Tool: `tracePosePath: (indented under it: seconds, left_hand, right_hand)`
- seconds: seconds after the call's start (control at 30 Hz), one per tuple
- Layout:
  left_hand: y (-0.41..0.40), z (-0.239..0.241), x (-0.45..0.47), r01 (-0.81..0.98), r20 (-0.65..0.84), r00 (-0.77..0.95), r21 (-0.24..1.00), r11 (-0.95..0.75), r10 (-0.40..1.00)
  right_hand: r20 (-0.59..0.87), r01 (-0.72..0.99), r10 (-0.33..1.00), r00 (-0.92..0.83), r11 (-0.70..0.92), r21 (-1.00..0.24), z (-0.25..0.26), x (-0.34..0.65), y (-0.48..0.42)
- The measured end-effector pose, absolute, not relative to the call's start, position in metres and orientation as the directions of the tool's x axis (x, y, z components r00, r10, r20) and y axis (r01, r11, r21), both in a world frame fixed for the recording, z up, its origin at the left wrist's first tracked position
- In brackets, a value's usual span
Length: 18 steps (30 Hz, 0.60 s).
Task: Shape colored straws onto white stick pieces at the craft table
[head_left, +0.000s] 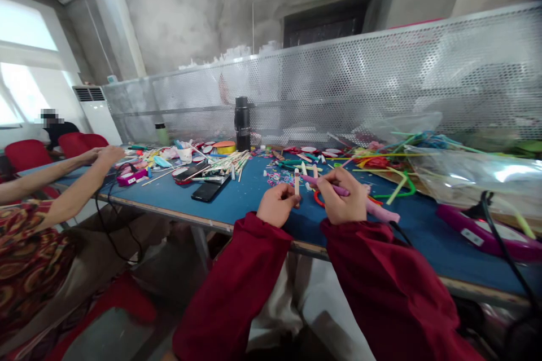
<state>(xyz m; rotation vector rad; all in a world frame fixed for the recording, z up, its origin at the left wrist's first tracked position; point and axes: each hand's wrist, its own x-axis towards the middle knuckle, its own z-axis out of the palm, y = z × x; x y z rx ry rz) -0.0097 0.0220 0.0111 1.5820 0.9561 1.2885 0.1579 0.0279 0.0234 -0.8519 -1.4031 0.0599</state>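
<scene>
My left hand [274, 205] pinches a short, pale flat stick [297, 181], holding it upright just above the blue table. In my right hand [346, 198] is a slim purple pen [312, 180], its tip pointing left toward the stick. Whether the tip touches the stick I cannot tell. Small coloured bits [277, 177] lie scattered behind my left hand. A pink piece [383, 211] rests beside my right hand, partly hidden by it.
A black phone [210, 188] lies left of my hands, near a pile of thin sticks [231, 164]. Behind stands a black bottle [241, 124] before a perforated metal screen [339, 84]. A purple corded device [486, 234] is at right. A co-worker's arms [80, 180] reach in at left.
</scene>
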Motion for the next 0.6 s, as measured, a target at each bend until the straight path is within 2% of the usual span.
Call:
tracePosePath:
  seconds: [0.43, 0.6]
  left_hand:
    - [0.0233, 0.0102, -0.0094, 0.063, 0.327, 0.169, 0.938, -0.341, 0.93]
    - [0.0238, 0.0095, -0.0089, 0.067, 0.316, 0.158, 0.942, -0.329, 0.936]
  right_hand:
    - [0.826, 0.449, 0.529, 0.197, 0.7, -0.555, 0.023, 0.1573, 0.0253]
    - [0.842, 0.465, 0.488, 0.229, 0.705, -0.535, 0.0246, 0.1553, 0.0227]
